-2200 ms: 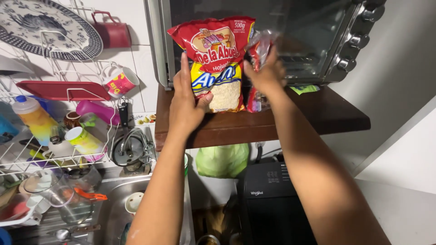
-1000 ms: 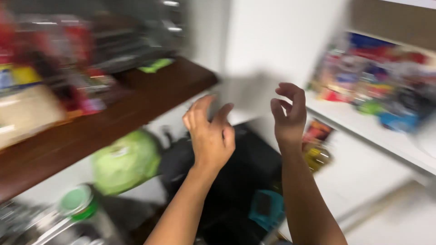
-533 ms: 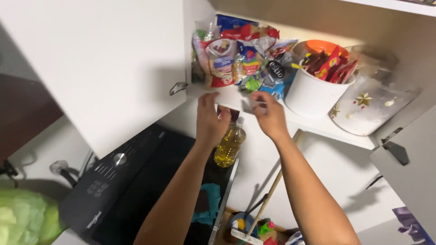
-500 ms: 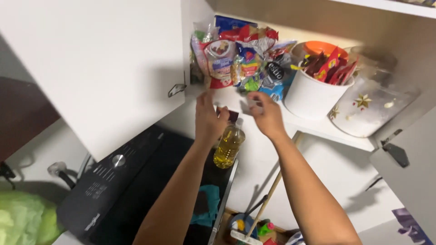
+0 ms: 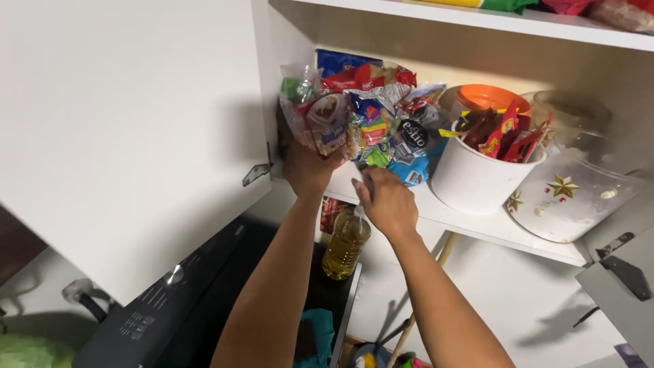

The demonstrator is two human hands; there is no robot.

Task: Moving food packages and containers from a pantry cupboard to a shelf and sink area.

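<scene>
Your left hand [image 5: 308, 170] is up at the white cupboard shelf [image 5: 490, 228], its fingers wrapped around the underside of a clear crinkled plastic snack bag with red and green print [image 5: 315, 117], which stands at the far left end of the shelf against the cupboard wall. Your right hand [image 5: 387, 201] is just to the right and nearer, at the shelf's front edge, fingers curled loosely with the tips against a small blue packet [image 5: 411, 172]; whether they actually pinch it is hard to tell from this angle.

Behind both hands a heap of colourful foil and plastic packets [image 5: 373, 102] leans together: a blue one at the back, red ones on top, a black round label among them towards the right. Right of the heap stands a white round tub stuffed with red sachets [image 5: 477, 178], an orange lid [image 5: 485, 97] behind it, and further right a clear round container with gold stars [image 5: 579, 197].

Below the shelf, a plastic bottle of yellow oil [image 5: 346, 244] stands on a black appliance [image 5: 197, 293]. The open white cupboard door [image 5: 122, 129] fills the left.
</scene>
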